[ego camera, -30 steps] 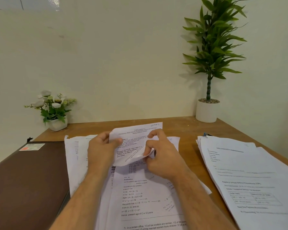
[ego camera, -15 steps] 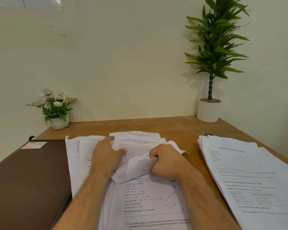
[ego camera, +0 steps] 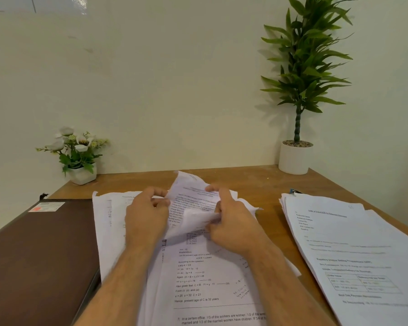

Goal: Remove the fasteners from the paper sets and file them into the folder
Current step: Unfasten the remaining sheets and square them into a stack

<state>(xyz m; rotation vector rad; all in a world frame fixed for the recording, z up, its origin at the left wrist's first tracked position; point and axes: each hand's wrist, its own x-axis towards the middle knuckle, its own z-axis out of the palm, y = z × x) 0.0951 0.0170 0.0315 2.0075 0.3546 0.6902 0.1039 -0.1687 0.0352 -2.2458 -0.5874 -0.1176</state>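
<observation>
A: Hands?
B: Both on the crumpled sheet (ego camera: 193,205) at the far end of the middle paper set (ego camera: 198,278). Left hand (ego camera: 146,217) has fingers curled round the sheet's left edge. Right hand (ego camera: 231,222) pinches the right side, with a folded flap under its fingers.

A: Sheet flat?
B: No, its top is lifted off the table (ego camera: 245,182) and bent up, with the lower part creased.

A: Fastener visible?
B: Can't tell; the hands cover that spot.

A: Folder?
B: Brown folder (ego camera: 38,255), closed, lying flat at near left, just beside the middle paper set. It has a small label (ego camera: 47,206) on its far corner.

A: Other papers?
B: Right stack (ego camera: 353,250) at near right, apart from the middle set, with printed text and a table on the top page. Something small and dark-blue (ego camera: 295,191) pokes out at its far corner; too small to identify.

A: Background?
B: Small white flower pot (ego camera: 77,156) far left, tall green plant (ego camera: 299,90) in a white pot far right, both against the wall.
</observation>
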